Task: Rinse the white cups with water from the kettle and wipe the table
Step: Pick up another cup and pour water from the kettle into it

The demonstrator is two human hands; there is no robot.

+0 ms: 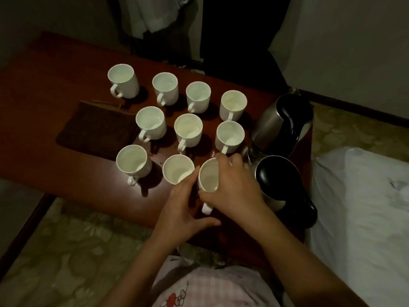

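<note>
Low reddish-brown wooden table [66, 169], glossy top, on a pale floral-patterned floor [66, 251]. Ten white ceramic handled cups [188, 127] stand upright on it in rough rows. Dark brown knitted cloth [97, 129] lies flat at left, thin sticks [104, 104] just behind it. Two stainless-steel kettles with black lids at right: the far kettle [281, 122] and the near kettle [278, 180].

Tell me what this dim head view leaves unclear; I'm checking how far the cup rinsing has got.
- Water in the white cups: interiors too dim and washed out to tell.
- Near cup: the right hand covers its right side; the left hand touches its other side.
- Near kettle: its spout is partly behind the right hand.
- Items beyond the dark cloth: too dark to identify.
</note>
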